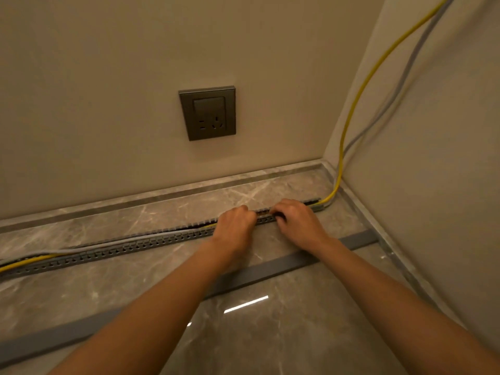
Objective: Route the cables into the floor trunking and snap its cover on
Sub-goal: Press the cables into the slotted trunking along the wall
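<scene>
Both hands on slotted grey plastic floor trunking, near right end.
Left hand and right hand curled, fingers pressing into channel; yellow cable and grey cable partly seated; flat grey cover strip loose on marble floor, just beside.

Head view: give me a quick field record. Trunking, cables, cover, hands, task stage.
trunking: slotted grey channel on the marble floor, running along the wall, open on top
yellow cable: comes down the right wall, enters the channel's right end
grey cable: runs alongside the yellow one
cover: flat grey strip lying loose on the floor, nearer the person, not fitted
left hand: pressing down on the channel
right hand: beside it, same
socket: on the wall, nothing plugged in
stage: cables being seated; cover pending
</scene>
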A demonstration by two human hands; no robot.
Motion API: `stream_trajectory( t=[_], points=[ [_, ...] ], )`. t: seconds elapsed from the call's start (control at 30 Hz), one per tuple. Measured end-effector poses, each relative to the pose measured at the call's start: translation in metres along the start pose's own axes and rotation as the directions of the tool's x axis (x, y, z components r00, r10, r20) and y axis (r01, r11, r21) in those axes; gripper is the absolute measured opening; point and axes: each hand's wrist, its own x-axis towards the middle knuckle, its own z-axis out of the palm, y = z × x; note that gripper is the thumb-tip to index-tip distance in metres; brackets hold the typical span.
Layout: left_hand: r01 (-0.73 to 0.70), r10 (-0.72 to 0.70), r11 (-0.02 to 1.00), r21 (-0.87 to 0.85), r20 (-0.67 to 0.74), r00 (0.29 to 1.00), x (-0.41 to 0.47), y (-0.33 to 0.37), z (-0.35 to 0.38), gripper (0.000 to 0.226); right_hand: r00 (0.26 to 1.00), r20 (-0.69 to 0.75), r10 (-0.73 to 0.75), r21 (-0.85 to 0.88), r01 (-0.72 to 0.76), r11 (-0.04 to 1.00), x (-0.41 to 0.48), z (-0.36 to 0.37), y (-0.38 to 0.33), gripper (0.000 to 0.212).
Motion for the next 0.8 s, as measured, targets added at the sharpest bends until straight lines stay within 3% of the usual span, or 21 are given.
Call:
stream_trajectory(
  t=[0.27, 0.43, 0.63, 0.8],
  points=[
    [0.099, -0.100, 0.990, 0.099, 0.004, 0.995, 0.021, 0.023, -0.011, 0.024, 0.996, 0.070, -0.057, -0.016, 0.058, 0.998, 0.003, -0.008, 0.024, 0.027],
    [0.126, -0.124, 0.990, 0.059, -0.037, 0.992, 0.021, 0.028, -0.003, 0.024, 0.998, -0.063, 0.012, -0.016, -0.013, 1.000, -0.006, -0.019, 0.045, 0.023],
    [0.113, -0.116, 0.992, -0.060, -0.058, 0.992, 0.017, 0.023, 0.004, 0.022, 0.990, -0.086, 0.114, -0.131, -0.125, 0.983, -0.005, -0.022, 0.050, 0.018],
    [0.101, -0.117, 0.987, -0.123, -0.137, 0.984, -0.002, -0.004, -0.001, 0.023, 0.981, -0.193, -0.013, -0.172, -0.021, 0.985, -0.006, -0.006, 0.015, 0.018]
  ],
)
